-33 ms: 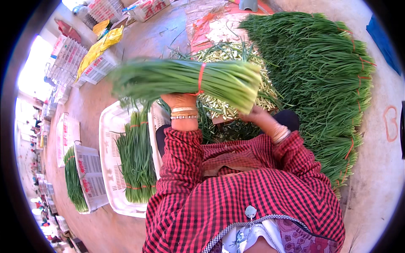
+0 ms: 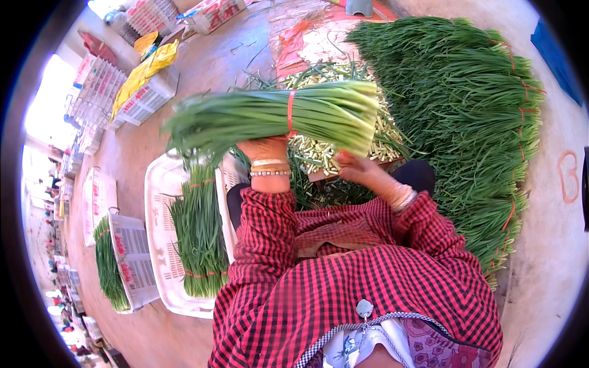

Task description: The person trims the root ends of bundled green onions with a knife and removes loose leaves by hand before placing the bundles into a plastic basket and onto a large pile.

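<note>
Green bundle [image 2: 331, 110] aloft over trimmings [image 2: 311, 158], gripped from beneath by the left hand [image 2: 264, 148]; the right hand [image 2: 362, 170], half curled, sits near its pale ends [image 2: 370, 119], contents unclear. Stalks [image 2: 245, 116] could slip if the band [image 2: 291, 109] loosens.

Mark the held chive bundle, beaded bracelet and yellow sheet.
Chive bundle [image 2: 264, 111]: head view, on its leaves.
Beaded bracelet [image 2: 270, 173]: head view, on its beads.
Yellow sheet [image 2: 141, 78]: head view, on its middle.

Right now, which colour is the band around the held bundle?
The band is orange-red, seen best in the head view.
</note>
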A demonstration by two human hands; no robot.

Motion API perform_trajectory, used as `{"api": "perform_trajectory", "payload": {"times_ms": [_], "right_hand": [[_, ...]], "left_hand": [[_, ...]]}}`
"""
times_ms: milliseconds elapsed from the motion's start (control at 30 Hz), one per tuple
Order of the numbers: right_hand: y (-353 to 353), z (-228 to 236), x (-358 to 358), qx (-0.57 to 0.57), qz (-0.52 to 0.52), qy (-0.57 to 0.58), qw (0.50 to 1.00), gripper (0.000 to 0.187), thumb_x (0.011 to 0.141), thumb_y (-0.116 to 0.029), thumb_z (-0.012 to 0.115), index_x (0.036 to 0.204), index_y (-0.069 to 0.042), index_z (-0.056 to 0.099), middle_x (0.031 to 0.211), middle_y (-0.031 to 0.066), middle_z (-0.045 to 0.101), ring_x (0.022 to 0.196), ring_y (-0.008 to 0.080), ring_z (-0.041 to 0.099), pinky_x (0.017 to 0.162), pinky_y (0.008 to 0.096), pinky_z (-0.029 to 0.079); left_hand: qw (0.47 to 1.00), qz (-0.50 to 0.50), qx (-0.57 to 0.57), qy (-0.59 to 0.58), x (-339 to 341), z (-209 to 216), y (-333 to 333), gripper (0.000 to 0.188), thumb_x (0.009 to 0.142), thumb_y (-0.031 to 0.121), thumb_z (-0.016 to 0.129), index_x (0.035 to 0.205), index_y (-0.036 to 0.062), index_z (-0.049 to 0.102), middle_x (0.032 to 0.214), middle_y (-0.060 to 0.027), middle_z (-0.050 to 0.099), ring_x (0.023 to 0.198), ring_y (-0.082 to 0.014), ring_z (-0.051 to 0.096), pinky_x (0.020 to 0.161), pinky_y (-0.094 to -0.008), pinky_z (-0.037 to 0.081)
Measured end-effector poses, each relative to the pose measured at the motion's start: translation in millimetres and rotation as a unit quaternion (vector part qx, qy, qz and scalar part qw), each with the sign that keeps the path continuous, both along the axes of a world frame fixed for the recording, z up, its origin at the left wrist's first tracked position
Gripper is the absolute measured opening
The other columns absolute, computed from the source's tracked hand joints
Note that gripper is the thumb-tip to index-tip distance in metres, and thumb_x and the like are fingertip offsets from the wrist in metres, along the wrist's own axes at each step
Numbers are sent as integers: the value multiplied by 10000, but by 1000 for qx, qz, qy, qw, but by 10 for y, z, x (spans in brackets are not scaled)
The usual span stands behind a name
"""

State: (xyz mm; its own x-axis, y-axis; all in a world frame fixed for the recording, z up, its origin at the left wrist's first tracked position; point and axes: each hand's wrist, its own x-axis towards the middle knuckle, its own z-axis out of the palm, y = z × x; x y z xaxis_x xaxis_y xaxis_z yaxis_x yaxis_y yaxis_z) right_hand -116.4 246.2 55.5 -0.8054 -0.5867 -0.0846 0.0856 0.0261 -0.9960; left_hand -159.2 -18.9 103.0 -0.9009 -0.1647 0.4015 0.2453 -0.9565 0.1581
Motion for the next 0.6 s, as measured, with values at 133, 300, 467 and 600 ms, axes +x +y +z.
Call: {"api": "perform_trajectory", "payload": {"times_ms": [133,300,467,600], "right_hand": [[-564,497,81,-286,-54,34,956,632,959,-349,641,1464,-68,386,1398,115,523,1330,208,449,1149,441,301],[-308,796,-146,-386,-163,-119,900,524,963,-452,604,1332,-91,515,1286,71,592,1196,206,552,1058,421,419],[48,795,-258,-363,-227,-65,901,598,940,-479,623,1336,-46,504,1229,89,626,1124,222,606,1016,400,460],[169,945,-341,-418,-251,-61,871,577,894,-373,718,1327,-73,485,1196,50,588,1067,180,600,935,378,498]], "left_hand": [[984,5,-82,-160,263,-114,223,522,963,476,502,1309,94,586,1331,-113,603,1222,-304,550,1066,-464,396],[945,-22,-190,-265,780,-332,-66,555,947,496,537,1336,101,575,1334,-129,596,1219,-302,547,1038,-440,413],[921,-10,-232,-313,1113,-544,-804,593,931,515,572,1363,108,564,1337,-145,589,1216,-300,544,1010,-417,431],[877,131,-250,-389,1104,-545,-1320,594,943,490,570,1386,96,533,1361,-141,570,1247,-279,524,1027,-411,417]]}}
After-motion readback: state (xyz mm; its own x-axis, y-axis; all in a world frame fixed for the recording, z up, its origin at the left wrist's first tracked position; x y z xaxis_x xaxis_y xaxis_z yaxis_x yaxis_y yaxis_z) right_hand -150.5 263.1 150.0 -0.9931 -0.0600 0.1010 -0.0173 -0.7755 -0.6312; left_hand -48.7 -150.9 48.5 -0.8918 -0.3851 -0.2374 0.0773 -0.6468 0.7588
